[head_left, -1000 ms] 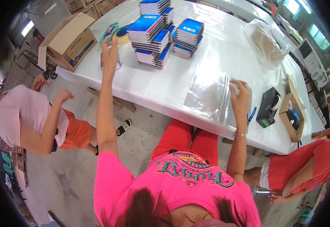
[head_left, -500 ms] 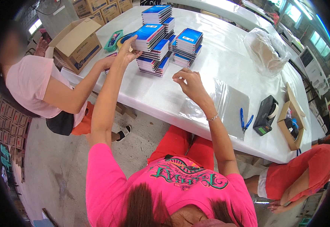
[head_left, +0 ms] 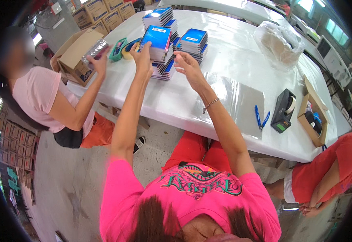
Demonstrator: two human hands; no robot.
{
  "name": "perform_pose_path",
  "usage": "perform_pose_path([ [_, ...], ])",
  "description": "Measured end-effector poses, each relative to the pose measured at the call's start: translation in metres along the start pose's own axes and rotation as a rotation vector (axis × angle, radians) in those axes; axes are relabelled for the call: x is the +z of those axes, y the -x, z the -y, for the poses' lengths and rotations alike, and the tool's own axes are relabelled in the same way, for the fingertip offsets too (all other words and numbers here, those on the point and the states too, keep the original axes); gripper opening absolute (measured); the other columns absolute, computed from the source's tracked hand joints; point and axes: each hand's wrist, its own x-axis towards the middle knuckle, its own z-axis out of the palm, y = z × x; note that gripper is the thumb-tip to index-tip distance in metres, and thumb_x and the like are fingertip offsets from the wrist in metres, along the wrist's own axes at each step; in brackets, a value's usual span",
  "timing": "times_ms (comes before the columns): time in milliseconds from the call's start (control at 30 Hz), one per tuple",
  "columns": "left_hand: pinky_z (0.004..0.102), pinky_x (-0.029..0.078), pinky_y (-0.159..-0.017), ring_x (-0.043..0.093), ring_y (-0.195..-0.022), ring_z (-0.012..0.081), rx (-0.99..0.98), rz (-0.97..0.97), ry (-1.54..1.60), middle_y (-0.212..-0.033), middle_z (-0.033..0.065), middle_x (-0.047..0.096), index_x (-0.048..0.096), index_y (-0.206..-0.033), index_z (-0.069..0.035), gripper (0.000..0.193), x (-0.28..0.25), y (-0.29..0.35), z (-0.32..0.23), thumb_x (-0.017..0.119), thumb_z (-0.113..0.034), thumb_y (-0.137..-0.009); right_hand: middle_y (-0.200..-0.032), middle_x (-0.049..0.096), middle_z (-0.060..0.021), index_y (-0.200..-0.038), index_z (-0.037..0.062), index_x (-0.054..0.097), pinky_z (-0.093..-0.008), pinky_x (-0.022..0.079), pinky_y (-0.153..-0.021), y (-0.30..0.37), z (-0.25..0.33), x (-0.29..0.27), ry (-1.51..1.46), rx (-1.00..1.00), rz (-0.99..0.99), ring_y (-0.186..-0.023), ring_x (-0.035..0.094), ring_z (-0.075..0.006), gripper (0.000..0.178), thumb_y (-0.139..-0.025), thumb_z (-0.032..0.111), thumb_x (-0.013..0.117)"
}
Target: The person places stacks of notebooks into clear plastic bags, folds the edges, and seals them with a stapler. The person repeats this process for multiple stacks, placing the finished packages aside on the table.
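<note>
A stack of blue-covered spiral notebooks point(head_left: 158, 37) tops the near pile at the table's middle left. My left hand point(head_left: 142, 60) grips its left side, partly hiding the near corner. On the right, my right hand point(head_left: 191, 70) hovers beside the pile with bent fingers apart, nothing visible in it. More notebook stacks stand behind point(head_left: 157, 14) and to the right point(head_left: 193, 37). Below my right forearm lies a clear plastic sheet point(head_left: 240, 103) on the white-covered table point(head_left: 160, 99).
A co-worker at the left holds a shiny bundle point(head_left: 95, 48) over an open cardboard box point(head_left: 77, 66). Near them are a green basket point(head_left: 112, 56) and a yellow tape roll point(head_left: 127, 51). At the right lie blue nippers point(head_left: 260, 119), a tape dispenser point(head_left: 283, 117) and a small box point(head_left: 315, 133).
My right hand has moved up and left to the pile. The top stack has turned slightly under my left hand. The co-worker has raised a bundle to the box.
</note>
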Motion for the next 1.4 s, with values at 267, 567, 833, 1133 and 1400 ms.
perform_pose_path([
  [267,0.0396,0.046,-0.095,0.048,-0.120,0.0225,-0.047,0.355,0.014,-0.136,0.0137,0.043,0.016,-0.148,-0.024,0.073,0.034,0.129,0.024,0.064,-0.022,-0.093,-0.140,0.044,-0.0131,-0.146,0.0035,0.030,-0.0417,0.037,-0.105,0.061,0.045,-0.046,-0.296,0.124,-0.043,-0.129,0.043,-0.0231,0.074,-0.091,0.037,0.066],
  [567,0.0383,0.030,-0.110,0.041,-0.127,0.0272,-0.212,1.056,-0.257,-0.137,0.0151,0.040,0.026,-0.145,-0.005,0.084,0.039,0.171,0.132,0.066,-0.008,-0.072,-0.149,0.031,-0.0171,-0.152,0.0043,0.008,-0.0381,0.021,-0.117,0.192,0.041,-0.147,0.069,0.134,-0.221,-0.139,0.030,-0.0280,0.101,-0.076,0.006,0.074],
  [833,0.0356,0.021,-0.114,0.031,-0.135,0.0261,-0.293,0.972,-0.099,-0.141,0.0151,0.033,0.016,-0.147,-0.006,0.087,0.054,0.212,0.156,0.057,-0.006,-0.071,-0.122,0.047,-0.0096,-0.142,0.0056,0.026,-0.0283,0.046,-0.087,0.211,-0.005,-0.148,0.186,0.129,-0.478,-0.110,0.049,-0.0194,0.086,-0.063,-0.011,0.054],
  [1133,0.0374,0.019,-0.115,0.029,-0.137,0.0266,-0.342,0.948,-0.031,-0.142,0.0141,0.033,0.016,-0.148,-0.004,0.087,0.041,0.208,0.165,0.062,-0.007,-0.074,-0.119,0.051,-0.0095,-0.143,0.0072,0.027,-0.0293,0.048,-0.085,0.201,-0.003,-0.143,0.109,0.141,-0.408,-0.107,0.051,-0.0204,0.086,-0.064,-0.009,0.057],
  [1400,0.0419,0.034,-0.110,0.040,-0.133,0.0290,-0.167,1.042,-0.311,-0.138,0.0149,0.040,0.029,-0.147,-0.002,0.087,0.033,0.188,0.156,0.079,-0.023,-0.079,-0.140,0.041,-0.0182,-0.147,0.0028,0.018,-0.0359,0.030,-0.112,0.206,-0.001,-0.162,0.279,0.119,-0.266,-0.135,0.036,-0.0276,0.097,-0.070,0.004,0.076],
])
